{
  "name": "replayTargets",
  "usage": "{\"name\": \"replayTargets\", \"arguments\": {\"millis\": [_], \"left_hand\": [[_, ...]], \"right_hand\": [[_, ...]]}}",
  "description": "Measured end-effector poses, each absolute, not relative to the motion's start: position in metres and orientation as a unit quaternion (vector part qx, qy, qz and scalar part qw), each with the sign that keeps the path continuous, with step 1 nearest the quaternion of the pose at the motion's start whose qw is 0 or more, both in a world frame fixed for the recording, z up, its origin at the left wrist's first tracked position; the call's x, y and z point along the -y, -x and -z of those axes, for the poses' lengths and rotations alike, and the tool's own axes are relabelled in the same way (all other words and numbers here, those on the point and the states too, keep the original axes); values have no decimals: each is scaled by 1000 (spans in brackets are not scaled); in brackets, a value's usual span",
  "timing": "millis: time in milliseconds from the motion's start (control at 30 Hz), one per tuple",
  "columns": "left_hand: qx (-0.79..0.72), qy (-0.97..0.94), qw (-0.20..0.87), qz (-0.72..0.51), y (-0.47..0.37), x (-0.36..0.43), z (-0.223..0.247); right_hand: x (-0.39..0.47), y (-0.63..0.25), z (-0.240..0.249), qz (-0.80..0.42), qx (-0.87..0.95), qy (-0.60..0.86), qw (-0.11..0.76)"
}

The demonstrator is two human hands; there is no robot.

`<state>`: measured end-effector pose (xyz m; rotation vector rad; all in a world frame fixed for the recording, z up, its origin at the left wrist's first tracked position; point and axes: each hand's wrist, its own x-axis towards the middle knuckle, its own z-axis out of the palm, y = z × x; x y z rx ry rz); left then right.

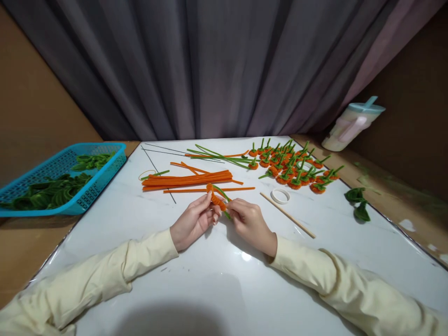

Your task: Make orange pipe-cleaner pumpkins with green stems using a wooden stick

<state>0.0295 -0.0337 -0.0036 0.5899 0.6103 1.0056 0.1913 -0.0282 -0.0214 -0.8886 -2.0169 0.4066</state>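
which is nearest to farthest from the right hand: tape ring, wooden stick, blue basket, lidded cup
From the right hand:
1. wooden stick, just right of it
2. tape ring, slightly beyond
3. lidded cup, far right corner
4. blue basket, far left

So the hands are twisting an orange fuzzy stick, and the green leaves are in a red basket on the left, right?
Not quite: the basket is blue, not red. The head view shows it at the left of the table, holding the green leaves. The rest is right: the left hand and right hand hold an orange fuzzy stick between them.
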Motion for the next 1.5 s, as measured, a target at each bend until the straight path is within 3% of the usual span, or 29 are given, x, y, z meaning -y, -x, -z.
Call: {"name": "replayTargets", "arguments": {"millis": [433, 833, 1133, 1500], "left_hand": [[-302, -166, 831, -436, -29, 30, 3], [-307, -272, 804, -430, -31, 32, 3], [-374, -467, 652, -466, -32, 36, -1], [-364, -449, 668, -469, -33, 36, -2]], "right_hand": [[28, -191, 21, -156, 819, 349, 427], [30, -188, 21, -167, 819, 328, 441], [29, -193, 20, -166, 824, 332, 427], [26, -197, 21, -173, 836, 311, 418]]}}
